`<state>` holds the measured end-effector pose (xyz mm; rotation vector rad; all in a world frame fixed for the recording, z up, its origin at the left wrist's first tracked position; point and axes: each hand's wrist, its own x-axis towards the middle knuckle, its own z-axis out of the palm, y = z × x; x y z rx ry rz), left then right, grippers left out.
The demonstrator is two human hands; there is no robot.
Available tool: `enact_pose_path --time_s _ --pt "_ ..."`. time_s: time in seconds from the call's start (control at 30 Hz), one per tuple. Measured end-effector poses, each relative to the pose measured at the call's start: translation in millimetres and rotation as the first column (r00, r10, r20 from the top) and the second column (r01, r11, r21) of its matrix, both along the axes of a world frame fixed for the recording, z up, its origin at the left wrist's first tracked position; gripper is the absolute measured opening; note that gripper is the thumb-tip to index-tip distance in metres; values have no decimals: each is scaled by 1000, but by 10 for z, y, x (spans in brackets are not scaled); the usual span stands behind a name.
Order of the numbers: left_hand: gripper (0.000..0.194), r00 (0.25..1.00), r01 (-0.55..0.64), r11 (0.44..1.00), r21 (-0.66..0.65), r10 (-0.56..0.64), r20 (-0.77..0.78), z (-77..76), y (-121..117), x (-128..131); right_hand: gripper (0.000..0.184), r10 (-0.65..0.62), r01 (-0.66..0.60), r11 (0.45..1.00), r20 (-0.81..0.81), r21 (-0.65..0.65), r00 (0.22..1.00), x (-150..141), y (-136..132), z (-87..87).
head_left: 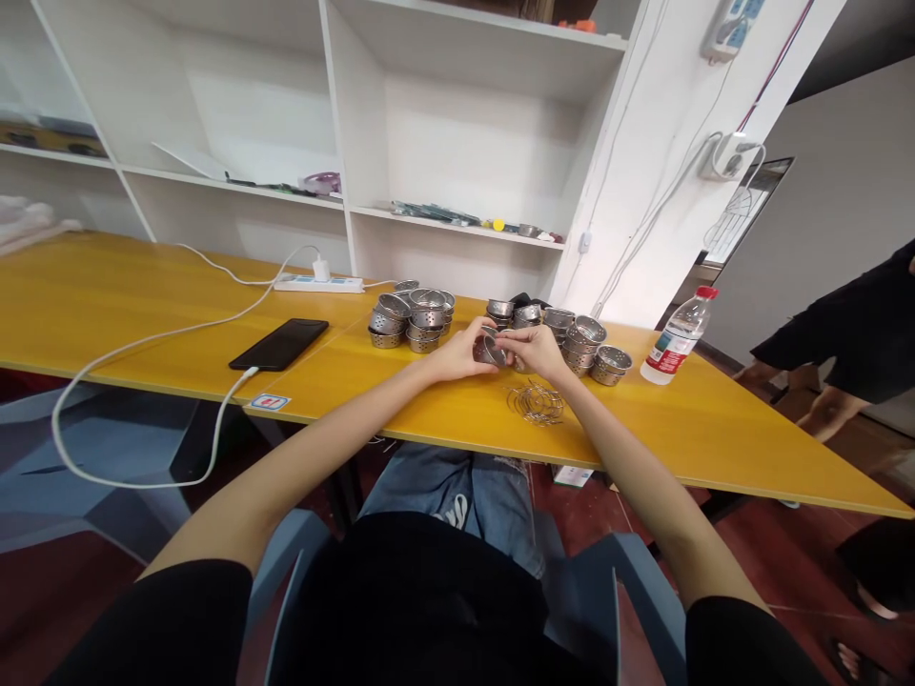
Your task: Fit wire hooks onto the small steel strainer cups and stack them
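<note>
My left hand (464,354) is closed around a small perforated metal cup (490,351), tilted so its round opening shows. At the cup's rim, the fingers of my right hand (535,349) are pinched together; what they hold, if anything, is too small to make out. Just below my right hand lies a loose heap of thin wire rings (536,404) on the yellow table. Stacks of similar perforated cups (427,314) stand beyond my left hand, and more stacked cups (586,333) stand behind and to the right of my right hand.
On the yellow table (721,429), a black phone (280,343) lies at the left on a white charging cable (135,338). A power strip (315,283) sits behind it. A water bottle (678,338) stands at the right. White shelves (486,143) rise behind; another person (850,333) is at the far right.
</note>
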<state>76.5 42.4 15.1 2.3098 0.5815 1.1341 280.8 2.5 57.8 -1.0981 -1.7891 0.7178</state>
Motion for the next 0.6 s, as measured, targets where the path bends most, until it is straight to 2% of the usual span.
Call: enact_pose_path --time_s 0.1,0.2,0.4,0.6 --pt "89 1000 -7 1000 12 7 0 0 -3 -8 39 -110 109 992 4 59 994 -7 -3 -15" --pt "95 999 9 999 51 -7 -33 30 -29 -23 35 -154 152 987 35 52 987 -17 20 -53" --pt "61 992 45 979 197 -21 -122 76 -33 -42 27 -127 127 992 24 19 992 -34 57 -111" --pt "48 989 25 972 233 9 -146 17 50 -56 30 -61 51 993 -87 -108 994 -37 104 -141"
